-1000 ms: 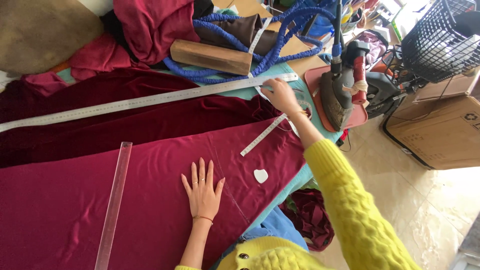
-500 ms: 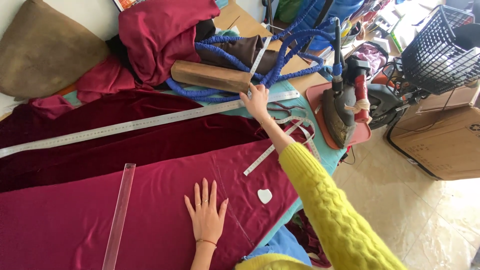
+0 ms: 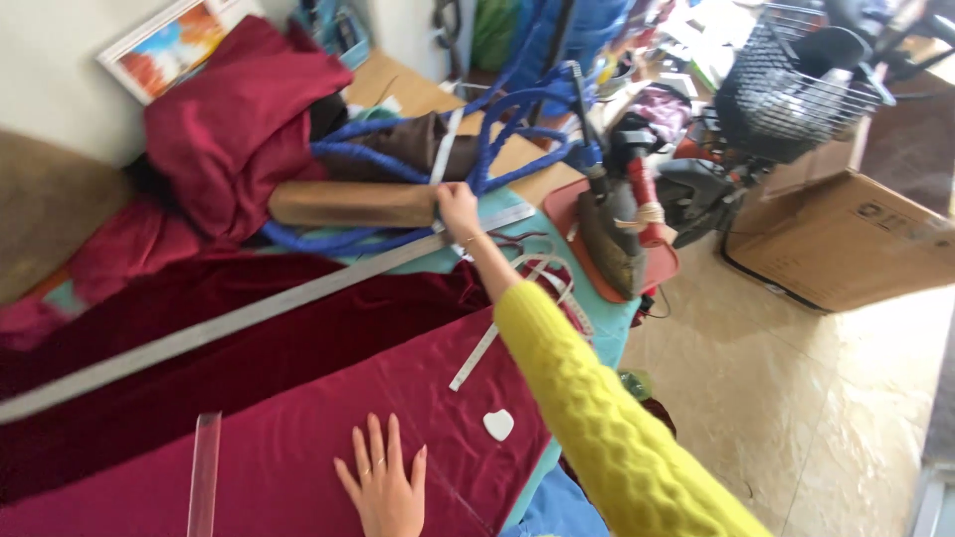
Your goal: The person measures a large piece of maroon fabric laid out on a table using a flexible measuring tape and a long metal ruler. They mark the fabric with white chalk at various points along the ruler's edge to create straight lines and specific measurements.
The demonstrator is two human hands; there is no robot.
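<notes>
Reaching across the bench (image 3: pixel 609 328), the right hand (image 3: pixel 456 207) in a yellow knitted sleeve (image 3: pixel 597 418) rests its fingers on the near end of a brown wooden block (image 3: pixel 350 204), just where the long metal ruler (image 3: pixel 249 316) ends; whether the fingers curl around the block or only touch it, I cannot tell. The left hand (image 3: pixel 386 482) lies flat, fingers spread, palm down on the crimson velvet fabric (image 3: pixel 298 418), well below the ruler. A small white heart-shaped tailor's chalk (image 3: pixel 498 425) sits on the fabric to the right of that hand, and a white measuring tape (image 3: pixel 476 360) trails between the chalk and the ruler. A clear acrylic ruler (image 3: pixel 203 477) lies on the fabric left of the left hand. Beyond the metal ruler, a blue hose (image 3: pixel 348 159) loops around the block, with a heap of red cloth (image 3: pixel 239 109) behind it. Right of the ruler's end, an iron (image 3: pixel 612 244) stands on a red tray (image 3: pixel 567 214). A cardboard box (image 3: pixel 846 244) sits on the floor further right, with a black wire basket (image 3: pixel 796 89) above it.
</notes>
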